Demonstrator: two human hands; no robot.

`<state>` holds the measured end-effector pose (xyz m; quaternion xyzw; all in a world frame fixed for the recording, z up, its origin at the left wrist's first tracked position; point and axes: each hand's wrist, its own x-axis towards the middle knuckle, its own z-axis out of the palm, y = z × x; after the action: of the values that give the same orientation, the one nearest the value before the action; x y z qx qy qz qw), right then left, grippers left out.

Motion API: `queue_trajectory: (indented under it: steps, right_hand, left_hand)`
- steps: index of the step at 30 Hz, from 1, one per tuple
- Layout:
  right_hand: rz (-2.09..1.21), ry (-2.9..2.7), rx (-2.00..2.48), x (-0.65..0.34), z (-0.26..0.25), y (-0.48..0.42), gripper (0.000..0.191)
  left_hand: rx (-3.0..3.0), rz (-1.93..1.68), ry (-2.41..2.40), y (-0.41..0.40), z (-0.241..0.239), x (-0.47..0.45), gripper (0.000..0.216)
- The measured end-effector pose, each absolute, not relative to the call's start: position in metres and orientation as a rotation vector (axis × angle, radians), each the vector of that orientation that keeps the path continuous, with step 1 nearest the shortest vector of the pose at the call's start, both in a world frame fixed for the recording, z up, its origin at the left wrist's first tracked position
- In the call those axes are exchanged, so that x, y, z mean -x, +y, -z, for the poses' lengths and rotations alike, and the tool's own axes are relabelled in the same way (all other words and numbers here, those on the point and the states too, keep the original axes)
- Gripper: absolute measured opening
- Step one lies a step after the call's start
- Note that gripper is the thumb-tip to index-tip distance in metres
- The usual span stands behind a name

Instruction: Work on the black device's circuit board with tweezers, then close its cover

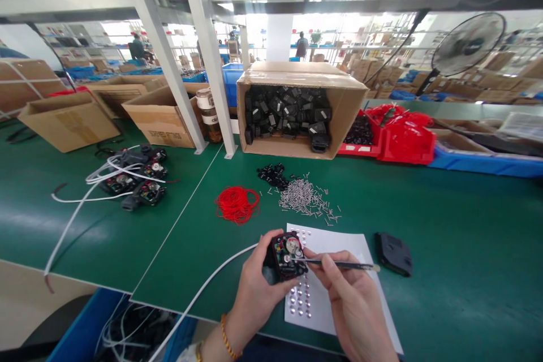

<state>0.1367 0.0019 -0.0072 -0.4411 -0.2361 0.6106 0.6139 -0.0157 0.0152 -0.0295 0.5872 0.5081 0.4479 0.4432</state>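
Note:
My left hand [258,280] is closed around a small black housing [286,271] whose face shows a circuit board and round metal parts. A white cable [212,277] runs from its left side down past the table's front edge. In my right hand [354,294] are tweezers [339,263], pinched between thumb and fingers. Their tip touches or nearly touches a small round silver part in the housing. Under both hands lies a white sheet [324,308] with rows of small silver discs [300,302]. To the right rests a black cover [393,253].
Red rings [237,204], metal pins [303,197] and small black parts [272,175] lie beyond my hands. Behind them stands a carton [345,107] of black housings, beside red bins [407,141]. Cabled housings [142,178] lie left. A metal post [212,56] rises at the table's back.

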Motion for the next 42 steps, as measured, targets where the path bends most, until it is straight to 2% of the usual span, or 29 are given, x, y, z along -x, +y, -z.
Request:
queue_trajectory:
  steps: [42]
  right_hand:
    - [-1.300, -0.664, 1.115, -0.1354, 0.0027, 0.0017, 0.028]
  left_hand:
    - [-1.428, -1.053, 1.294, 0.0152, 0.0330, 0.0142, 0.071]
